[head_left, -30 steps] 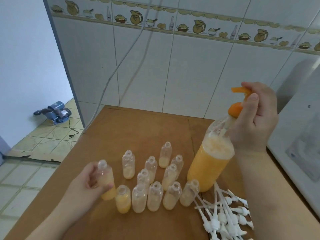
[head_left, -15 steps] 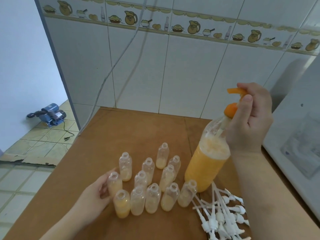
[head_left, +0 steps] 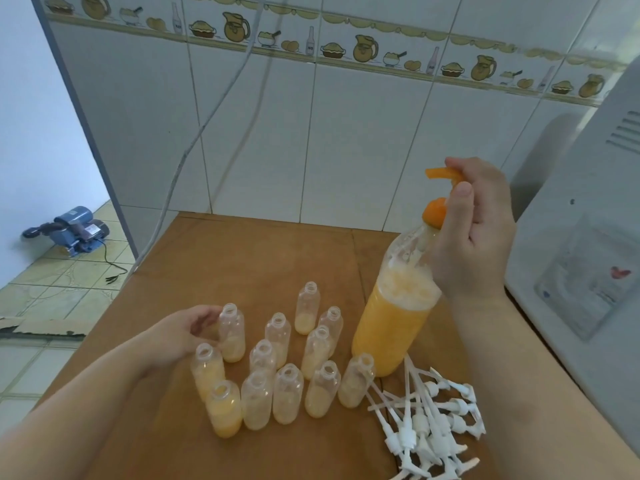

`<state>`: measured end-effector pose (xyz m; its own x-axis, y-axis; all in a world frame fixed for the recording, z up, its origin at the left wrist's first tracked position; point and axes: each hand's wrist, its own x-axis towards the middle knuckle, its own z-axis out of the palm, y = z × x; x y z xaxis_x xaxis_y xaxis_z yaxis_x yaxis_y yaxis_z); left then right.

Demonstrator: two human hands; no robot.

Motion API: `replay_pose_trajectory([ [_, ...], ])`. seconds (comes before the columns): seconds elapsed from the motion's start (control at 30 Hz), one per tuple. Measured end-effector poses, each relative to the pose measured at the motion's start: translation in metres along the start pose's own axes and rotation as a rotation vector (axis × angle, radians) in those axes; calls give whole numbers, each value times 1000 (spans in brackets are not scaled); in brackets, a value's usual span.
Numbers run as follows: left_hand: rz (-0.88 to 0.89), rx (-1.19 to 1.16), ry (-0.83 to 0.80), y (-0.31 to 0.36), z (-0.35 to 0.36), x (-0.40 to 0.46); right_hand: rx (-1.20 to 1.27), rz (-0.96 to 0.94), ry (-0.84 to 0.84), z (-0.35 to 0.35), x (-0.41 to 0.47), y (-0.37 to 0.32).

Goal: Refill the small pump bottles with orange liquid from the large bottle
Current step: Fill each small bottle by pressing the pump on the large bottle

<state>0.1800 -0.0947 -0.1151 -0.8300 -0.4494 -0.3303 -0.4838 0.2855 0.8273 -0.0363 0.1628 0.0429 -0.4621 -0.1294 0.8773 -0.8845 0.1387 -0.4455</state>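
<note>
The large bottle [head_left: 388, 327], over half full of foamy orange liquid, stands on the wooden table [head_left: 242, 258] at right. My right hand [head_left: 474, 237] grips its orange pump head [head_left: 437, 211], thumb on the collar, with the spout pointing left. Several small open bottles [head_left: 287, 393] stand in a cluster at the centre, most holding a little pale liquid. The front-left one [head_left: 224, 408] is fuller and more orange. My left hand [head_left: 183, 336] curls its fingers round the back-left small bottle [head_left: 232, 336], which stands on the table.
A heap of white pump tops [head_left: 429, 420] lies right of the cluster, near the front edge. A white appliance [head_left: 588, 271] borders the table's right side. The tiled wall is behind. A cable [head_left: 194, 140] hangs down at left, and a blue pump [head_left: 72, 230] sits on the floor.
My left hand set the fuller bottle down at the cluster's front left, let go, and moved back to the back-left bottle. The right hand stayed on the pump head.
</note>
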Motion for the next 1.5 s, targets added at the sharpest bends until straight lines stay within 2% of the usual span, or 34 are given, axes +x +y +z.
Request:
replay_pose_trajectory([
  [0.13, 25, 97, -43, 4, 3, 6, -9, -22, -43, -4, -1, 0],
  [0.27, 45, 80, 7, 8, 10, 4, -25, -18, -73, -7, -1, 1],
  [0.37, 119, -106, 140, 13, 13, -5, -40, -31, -85, -8, 0, -1],
  [0.47, 234, -276, 372, 33, 3, -17, -66, -22, -112, -10, 0, 0],
  [0.57, 410, -298, 515, 79, -5, -30, -83, -33, -127, -11, 1, 1],
  [0.7, 618, -16, 474, 154, 24, -45, -80, -62, -135, -13, 2, 1],
  [0.83, 722, -22, 446, 194, 53, -42, -85, -51, -151, -15, 1, 2],
  [1.27, 848, 135, 475, 236, 60, -37, -112, -70, -205, -19, 7, -1],
  [1.4, 891, 322, 479, 244, 52, -36, -79, -127, -224, -20, 19, 6],
  [1.5, 915, 425, 485, 248, 48, -36, -42, -119, -143, -14, 13, 7],
])
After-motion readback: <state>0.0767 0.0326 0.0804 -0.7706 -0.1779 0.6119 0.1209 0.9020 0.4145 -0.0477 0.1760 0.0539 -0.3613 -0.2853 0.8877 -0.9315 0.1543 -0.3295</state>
